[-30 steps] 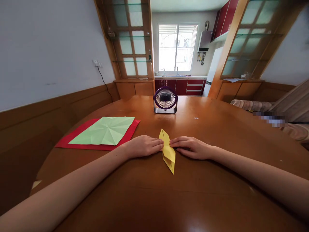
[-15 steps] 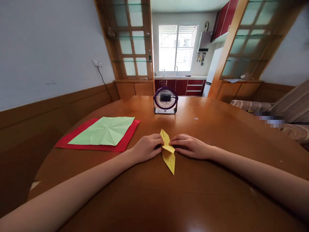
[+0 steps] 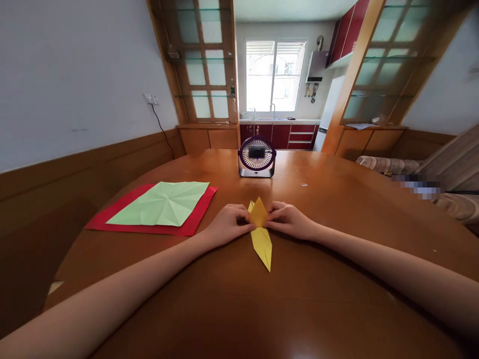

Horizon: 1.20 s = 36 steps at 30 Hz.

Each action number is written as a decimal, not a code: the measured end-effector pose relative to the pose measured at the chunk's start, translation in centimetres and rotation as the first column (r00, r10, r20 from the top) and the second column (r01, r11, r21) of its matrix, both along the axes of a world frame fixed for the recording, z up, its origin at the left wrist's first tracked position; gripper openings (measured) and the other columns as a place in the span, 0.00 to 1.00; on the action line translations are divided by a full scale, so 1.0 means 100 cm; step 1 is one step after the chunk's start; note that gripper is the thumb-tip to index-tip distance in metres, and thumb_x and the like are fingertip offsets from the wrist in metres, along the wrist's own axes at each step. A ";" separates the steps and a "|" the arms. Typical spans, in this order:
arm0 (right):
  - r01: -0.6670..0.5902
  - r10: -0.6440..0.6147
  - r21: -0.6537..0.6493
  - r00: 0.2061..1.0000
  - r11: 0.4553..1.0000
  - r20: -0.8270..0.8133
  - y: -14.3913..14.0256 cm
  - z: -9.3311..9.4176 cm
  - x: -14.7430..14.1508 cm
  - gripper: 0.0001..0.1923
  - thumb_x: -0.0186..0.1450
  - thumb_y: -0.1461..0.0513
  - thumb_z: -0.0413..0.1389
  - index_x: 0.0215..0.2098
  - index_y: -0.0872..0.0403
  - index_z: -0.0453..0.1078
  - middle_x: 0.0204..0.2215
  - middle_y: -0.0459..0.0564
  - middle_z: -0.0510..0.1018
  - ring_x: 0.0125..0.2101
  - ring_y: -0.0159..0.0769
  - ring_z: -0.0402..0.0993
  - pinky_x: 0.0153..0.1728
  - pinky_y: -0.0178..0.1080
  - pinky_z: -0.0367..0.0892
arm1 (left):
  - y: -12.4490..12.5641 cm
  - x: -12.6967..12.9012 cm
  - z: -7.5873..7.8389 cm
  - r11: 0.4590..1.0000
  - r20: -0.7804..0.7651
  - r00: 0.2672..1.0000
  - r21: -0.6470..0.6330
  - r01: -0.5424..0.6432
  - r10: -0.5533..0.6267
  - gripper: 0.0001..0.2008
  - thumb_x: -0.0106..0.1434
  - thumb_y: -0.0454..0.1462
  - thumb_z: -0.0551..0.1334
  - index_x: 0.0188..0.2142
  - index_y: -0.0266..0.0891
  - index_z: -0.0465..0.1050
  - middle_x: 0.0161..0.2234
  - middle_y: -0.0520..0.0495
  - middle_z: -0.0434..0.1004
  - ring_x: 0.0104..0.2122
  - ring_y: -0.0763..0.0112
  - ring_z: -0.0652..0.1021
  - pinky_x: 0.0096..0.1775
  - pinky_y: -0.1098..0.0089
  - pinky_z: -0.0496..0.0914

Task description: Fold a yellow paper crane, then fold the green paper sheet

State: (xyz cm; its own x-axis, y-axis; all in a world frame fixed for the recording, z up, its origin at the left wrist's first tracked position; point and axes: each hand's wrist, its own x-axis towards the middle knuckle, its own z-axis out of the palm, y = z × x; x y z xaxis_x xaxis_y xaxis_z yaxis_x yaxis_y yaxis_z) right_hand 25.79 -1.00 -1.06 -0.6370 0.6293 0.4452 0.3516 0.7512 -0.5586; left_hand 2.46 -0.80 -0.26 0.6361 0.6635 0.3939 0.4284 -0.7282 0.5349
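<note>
A folded piece of yellow paper (image 3: 262,241) lies at the middle of the wooden table, long and pointed toward me at its near end. Its upper flap stands raised as a darker yellow diamond with the tip up. From the left, my left hand (image 3: 230,225) pinches the flap's edge between thumb and fingers. On the opposite side my right hand (image 3: 290,221) is closed on the paper's right edge, thumb and fingertips near the crease. Part of the far end of the paper is hidden behind the flap.
A creased light green sheet (image 3: 164,202) rests on a red sheet (image 3: 112,229) at the left of the table (image 3: 239,319). Beyond the yellow paper stands a small purple desk fan (image 3: 257,153). A cushioned seat (image 3: 389,163) is at the far right.
The yellow paper's upper flap has swung up and away from me, now showing as a raised diamond. Both hands have shifted slightly and pinch the paper at its sides.
</note>
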 end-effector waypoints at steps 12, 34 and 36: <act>-0.042 0.016 -0.337 0.997 0.941 -0.079 0.006 0.002 0.000 0.14 0.60 0.51 0.61 0.29 0.54 0.74 0.37 0.48 0.68 0.40 0.36 0.67 0.48 0.43 0.63 | 0.004 -0.002 -0.002 0.972 0.113 0.993 -0.227 0.056 -0.030 0.10 0.55 0.40 0.68 0.23 0.36 0.73 0.31 0.50 0.73 0.31 0.71 0.74 0.35 0.72 0.66; 0.317 -0.334 -0.211 0.941 0.925 -0.052 0.000 -0.005 -0.006 0.11 0.60 0.57 0.59 0.24 0.55 0.71 0.34 0.49 0.70 0.36 0.35 0.69 0.42 0.41 0.64 | -0.005 0.018 -0.011 0.875 0.331 0.854 -0.413 -0.252 0.402 0.25 0.45 0.33 0.72 0.41 0.39 0.64 0.40 0.48 0.70 0.31 0.71 0.79 0.34 0.70 0.70; 0.352 -0.364 -0.189 0.931 0.917 -0.034 -0.001 -0.005 -0.008 0.11 0.60 0.58 0.59 0.23 0.55 0.70 0.34 0.49 0.70 0.36 0.35 0.69 0.42 0.41 0.64 | -0.002 0.018 -0.014 0.873 0.350 0.841 -0.415 -0.257 0.413 0.28 0.45 0.32 0.72 0.43 0.39 0.63 0.42 0.48 0.67 0.31 0.73 0.78 0.34 0.70 0.71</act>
State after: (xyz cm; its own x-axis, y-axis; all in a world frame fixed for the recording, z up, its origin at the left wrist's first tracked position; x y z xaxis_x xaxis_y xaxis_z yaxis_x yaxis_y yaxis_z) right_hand 25.02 -1.11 -1.58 -0.3270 0.8820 0.3395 0.5356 0.4689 -0.7023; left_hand 4.29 -1.00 -1.65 0.1766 0.9442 0.2781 0.2922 -0.3201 0.9012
